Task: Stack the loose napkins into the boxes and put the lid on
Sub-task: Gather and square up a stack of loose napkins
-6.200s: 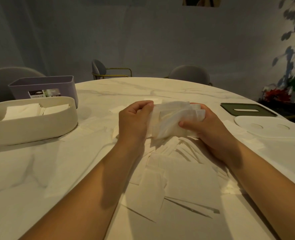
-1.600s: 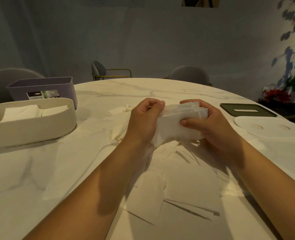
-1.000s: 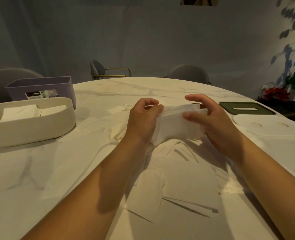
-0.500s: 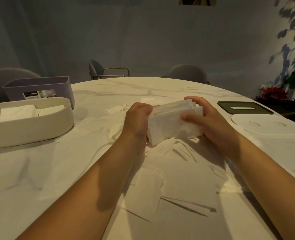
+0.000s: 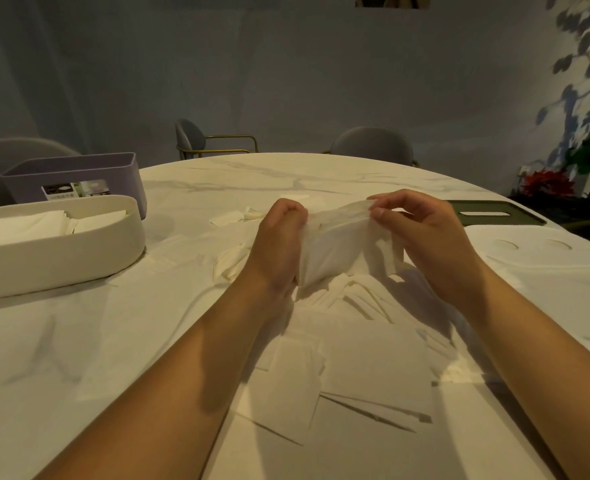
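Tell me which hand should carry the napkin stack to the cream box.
Probably left: the cream box lies on the side of the left hand, which grips the napkin stack; the right hand only pinches its top.

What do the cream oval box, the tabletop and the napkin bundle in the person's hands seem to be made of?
The cream oval box looks like matte plastic: smooth, rounded one-piece wall, no shine. The tabletop is marble or a marble-look surface: grey veins on white, faint sheen. The napkin bundle is thin, matte tissue paper: it sags and creases where held.
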Motion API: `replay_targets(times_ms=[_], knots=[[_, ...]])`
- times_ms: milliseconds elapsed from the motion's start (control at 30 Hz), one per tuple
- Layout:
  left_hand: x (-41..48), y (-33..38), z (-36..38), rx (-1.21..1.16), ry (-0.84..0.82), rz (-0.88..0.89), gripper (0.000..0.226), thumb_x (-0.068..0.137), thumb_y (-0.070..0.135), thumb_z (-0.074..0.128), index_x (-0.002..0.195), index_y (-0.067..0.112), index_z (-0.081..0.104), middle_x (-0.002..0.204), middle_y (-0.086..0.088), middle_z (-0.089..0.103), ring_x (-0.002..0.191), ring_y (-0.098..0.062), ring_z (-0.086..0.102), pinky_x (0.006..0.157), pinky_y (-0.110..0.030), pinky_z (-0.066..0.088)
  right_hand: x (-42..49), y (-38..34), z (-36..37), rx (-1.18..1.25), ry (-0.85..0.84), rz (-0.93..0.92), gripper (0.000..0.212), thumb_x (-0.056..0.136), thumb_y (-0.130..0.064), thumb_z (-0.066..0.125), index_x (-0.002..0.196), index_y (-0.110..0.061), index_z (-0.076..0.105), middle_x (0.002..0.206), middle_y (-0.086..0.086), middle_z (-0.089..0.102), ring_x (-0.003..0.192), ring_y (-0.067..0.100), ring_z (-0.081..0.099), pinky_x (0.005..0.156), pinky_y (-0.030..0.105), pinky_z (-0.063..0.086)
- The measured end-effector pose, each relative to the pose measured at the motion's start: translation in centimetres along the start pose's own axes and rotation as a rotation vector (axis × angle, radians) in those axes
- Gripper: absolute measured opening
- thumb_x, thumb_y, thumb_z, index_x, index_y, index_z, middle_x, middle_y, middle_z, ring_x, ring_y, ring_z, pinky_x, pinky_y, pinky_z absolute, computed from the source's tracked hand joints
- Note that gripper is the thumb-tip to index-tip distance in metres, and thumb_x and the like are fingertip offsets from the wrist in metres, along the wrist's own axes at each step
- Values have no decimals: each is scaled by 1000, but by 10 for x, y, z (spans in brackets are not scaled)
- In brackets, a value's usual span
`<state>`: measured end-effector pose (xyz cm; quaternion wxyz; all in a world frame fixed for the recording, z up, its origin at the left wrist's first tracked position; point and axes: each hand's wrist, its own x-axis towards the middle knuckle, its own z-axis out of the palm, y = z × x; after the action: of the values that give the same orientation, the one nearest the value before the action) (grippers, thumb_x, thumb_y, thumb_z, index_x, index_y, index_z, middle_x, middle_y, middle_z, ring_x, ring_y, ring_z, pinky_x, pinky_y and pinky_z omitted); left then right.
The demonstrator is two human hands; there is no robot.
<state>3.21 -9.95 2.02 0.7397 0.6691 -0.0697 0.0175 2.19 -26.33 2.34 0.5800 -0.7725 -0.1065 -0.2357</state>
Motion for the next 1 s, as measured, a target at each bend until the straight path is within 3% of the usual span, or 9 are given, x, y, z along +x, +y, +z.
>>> replay_targets(times_ms=[67, 133, 300, 500, 600, 667, 800, 900, 1000], knots=[[0, 1, 0, 28, -50, 28, 23, 94, 47, 45, 92, 24, 46, 91, 2, 52, 83, -15, 54, 66, -27, 46, 1, 1, -2, -28, 6, 29, 18, 94, -15, 54, 85, -27, 62, 94, -9, 62, 91, 16, 58, 77, 18, 50], [1, 0, 0, 69, -121, 65, 37, 77, 58, 54, 100, 31, 44, 103, 4, 55, 93, -14, 59, 79, -30, 54, 2, 2, -3, -55, 8, 55, 17, 96, -16, 53, 86, -27, 61, 92, -9, 61, 91, 16, 58, 77, 18, 50], [-2, -3, -1, 119, -232, 170, 56, 60, 47, 66, 110, 47, 39, 129, 4, 49, 113, -22, 56, 95, -39, 52, 3, 1, -4, -61, 10, 91, 19, 97, -16, 51, 84, -27, 59, 91, -5, 61, 92, 20, 57, 83, 25, 51], [-1, -5, -2, 330, -286, 248, 70, 54, 46, 74, 112, 55, 35, 130, 16, 39, 121, -18, 47, 102, -41, 47, 2, 0, -4, -109, 9, 83, 17, 97, -18, 52, 85, -28, 57, 89, -10, 59, 86, 15, 57, 77, 17, 49], [0, -11, -3, 361, -254, 263, 61, 71, 37, 80, 110, 54, 36, 124, 17, 41, 113, -15, 49, 95, -31, 50, 1, -2, -3, -60, -22, 88, 18, 99, -17, 46, 89, -29, 57, 93, -11, 58, 90, 15, 57, 79, 20, 50], [2, -15, -5, 332, -249, 278, 44, 87, 31, 67, 111, 51, 36, 117, 16, 44, 106, -14, 53, 85, -22, 51, 0, -3, -6, 17, -85, 109, 24, 101, -14, 41, 96, -31, 56, 101, -10, 58, 99, 18, 58, 89, 27, 52], [3, -16, -7, 283, -264, 271, 32, 96, 23, 52, 105, 51, 40, 107, 22, 50, 101, -13, 56, 89, -32, 54, 0, -3, -10, 78, -231, 149, 41, 95, 0, 44, 110, -38, 52, 116, -10, 55, 111, 19, 55, 99, 34, 48], [4, -16, -7, 329, -249, 304, 35, 98, 17, 48, 108, 48, 37, 104, 24, 48, 97, -10, 55, 89, -30, 54, 0, -2, -10, -64, -221, 121, 59, 88, 5, 57, 123, -39, 42, 116, -15, 52, 106, 15, 56, 95, 32, 48], [4, -17, -6, 280, -242, 269, 36, 98, 20, 49, 111, 50, 35, 113, 17, 49, 102, -12, 55, 91, -32, 53, -1, 0, -7, -158, -170, 116, 65, 84, -12, 69, 130, -39, 33, 118, -18, 46, 100, 12, 55, 83, 21, 49]])
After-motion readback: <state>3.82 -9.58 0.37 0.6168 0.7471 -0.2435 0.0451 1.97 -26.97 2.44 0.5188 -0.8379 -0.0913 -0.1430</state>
